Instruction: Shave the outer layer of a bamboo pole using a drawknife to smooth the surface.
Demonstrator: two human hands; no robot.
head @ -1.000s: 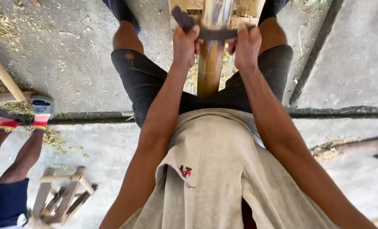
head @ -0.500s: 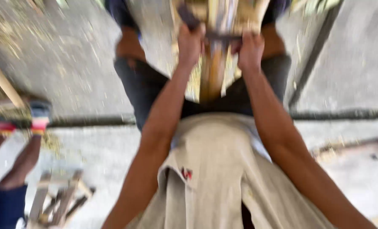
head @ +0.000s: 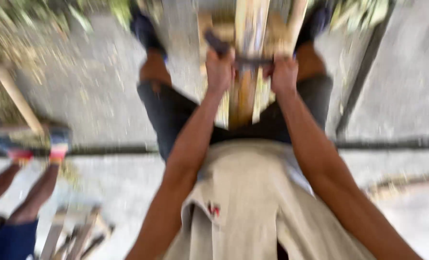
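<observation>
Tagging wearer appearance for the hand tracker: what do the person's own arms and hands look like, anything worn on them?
Both arms are bare from the frame edge to the wrist: no sleeves, gloves, watch or bands show. The left hand and right hand are bare too. Motion blur hides finer marks. A beige cloth top covers the torso.

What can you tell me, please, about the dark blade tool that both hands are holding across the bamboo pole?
The dark, flat metal-looking blade lies crosswise over the yellow-brown bamboo pole, roughly level, resting against it. The left hand grips its end left of the pole, where a dark tip sticks out past the fist; the right hand grips the other end. Motion blur hides its edge and any handles.
</observation>
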